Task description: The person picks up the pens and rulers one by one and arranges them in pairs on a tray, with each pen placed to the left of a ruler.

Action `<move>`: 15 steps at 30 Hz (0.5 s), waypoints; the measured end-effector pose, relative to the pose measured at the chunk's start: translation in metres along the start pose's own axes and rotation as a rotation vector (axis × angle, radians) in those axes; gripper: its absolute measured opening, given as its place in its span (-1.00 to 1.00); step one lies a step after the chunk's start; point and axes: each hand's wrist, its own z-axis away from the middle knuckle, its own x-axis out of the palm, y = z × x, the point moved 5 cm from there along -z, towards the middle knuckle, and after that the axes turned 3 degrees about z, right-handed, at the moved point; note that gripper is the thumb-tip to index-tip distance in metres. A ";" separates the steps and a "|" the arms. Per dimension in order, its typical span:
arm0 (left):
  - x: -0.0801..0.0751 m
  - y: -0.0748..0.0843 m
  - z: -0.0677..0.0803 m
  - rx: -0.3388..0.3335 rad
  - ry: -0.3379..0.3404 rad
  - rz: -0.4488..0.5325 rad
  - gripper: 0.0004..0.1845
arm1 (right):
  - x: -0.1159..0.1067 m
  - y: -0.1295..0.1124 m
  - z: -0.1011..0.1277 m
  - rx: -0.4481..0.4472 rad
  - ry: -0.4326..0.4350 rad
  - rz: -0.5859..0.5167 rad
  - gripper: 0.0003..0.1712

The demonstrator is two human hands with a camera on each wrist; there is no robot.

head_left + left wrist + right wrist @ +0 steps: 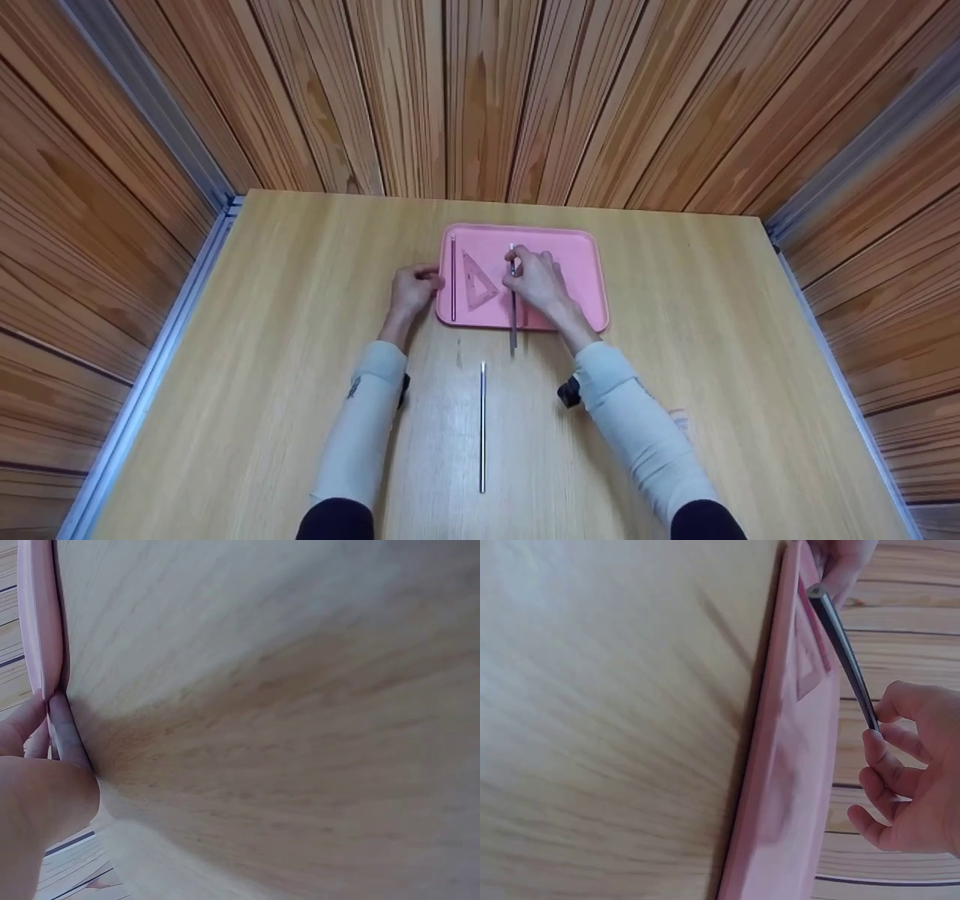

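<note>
A pink tray [579, 259] lies in the middle of the wooden table [247, 315]. My left hand [427, 279] grips the tray's left rim [39, 630], its fingers [66, 736] curled against the edge. Over the tray, my right hand [517, 274] pinches a dark thin stick [513, 322] near its upper half. The stick's lower end reaches past the tray's near rim. In the right wrist view the stick [844, 652] hangs above the tray [795, 765], held by the right hand [881, 739]. A clear triangle ruler [478, 283] and a thin rod [453, 266] lie in the tray.
A long metal rod [482, 427] lies on the table between my forearms, pointing at the tray. Wood-panelled walls with metal corner strips [154, 97] close the table in at the back and on both sides.
</note>
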 end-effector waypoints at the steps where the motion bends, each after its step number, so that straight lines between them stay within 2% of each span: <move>1: 0.000 0.000 0.000 -0.002 0.002 0.001 -0.65 | 0.001 0.002 -0.003 0.005 -0.004 -0.003 -0.61; 7: 0.004 0.000 -0.001 0.011 0.020 0.003 -0.67 | 0.003 0.018 -0.024 0.014 -0.011 -0.045 -0.60; 11: 0.005 -0.001 -0.003 0.026 0.022 -0.006 -0.67 | 0.003 0.026 -0.037 0.035 -0.017 0.004 -0.59; 15: 0.000 -0.001 -0.003 0.019 0.029 -0.006 -0.68 | 0.010 0.027 -0.047 0.044 -0.028 0.036 -0.58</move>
